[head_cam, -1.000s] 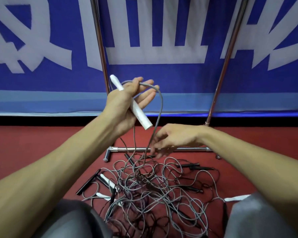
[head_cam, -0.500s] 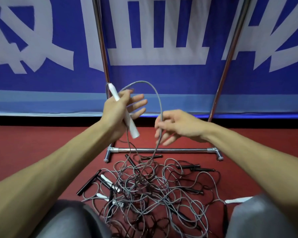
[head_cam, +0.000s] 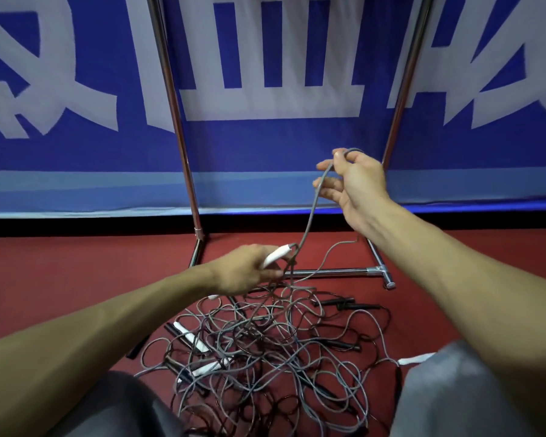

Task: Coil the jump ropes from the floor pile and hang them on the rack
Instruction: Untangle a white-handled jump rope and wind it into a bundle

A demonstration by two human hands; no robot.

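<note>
As left hand (head_cam: 243, 269) sank, right hand (head_cam: 356, 181) rose — grey rope (head_cam: 310, 216) stretched.

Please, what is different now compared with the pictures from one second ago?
The left hand, gripping the white handle, came down toward the base of the rack. The right hand, pinching the grey cord, rose up and to the right, drawing the cord out between the hands. The pile on the floor and the rack stayed put.

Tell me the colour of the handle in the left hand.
White handle, gripped by the left hand; head view.
</note>
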